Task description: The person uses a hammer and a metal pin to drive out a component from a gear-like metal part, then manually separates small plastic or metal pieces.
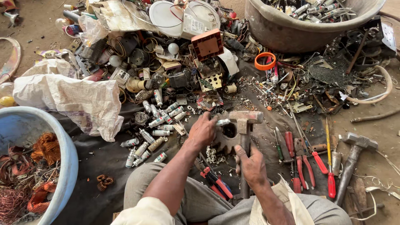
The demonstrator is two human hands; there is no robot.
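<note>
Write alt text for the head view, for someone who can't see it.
Seen from above, a seated person's left hand holds a small metal cylinder on a worn iron block while the right hand grips a hammer by its handle. Scrap electronics, loose cylinders, pliers and screwdrivers, a second hammer and a blue tub of copper wire surround them.

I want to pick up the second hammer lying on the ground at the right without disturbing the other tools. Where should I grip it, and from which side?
Grip the spare hammer at mid-handle, coming from its right side. The handle lies bare and slanted there, head away from the person, while the red-handled screwdriver and pliers crowd its left side. The right hand is busy holding another hammer.
</note>
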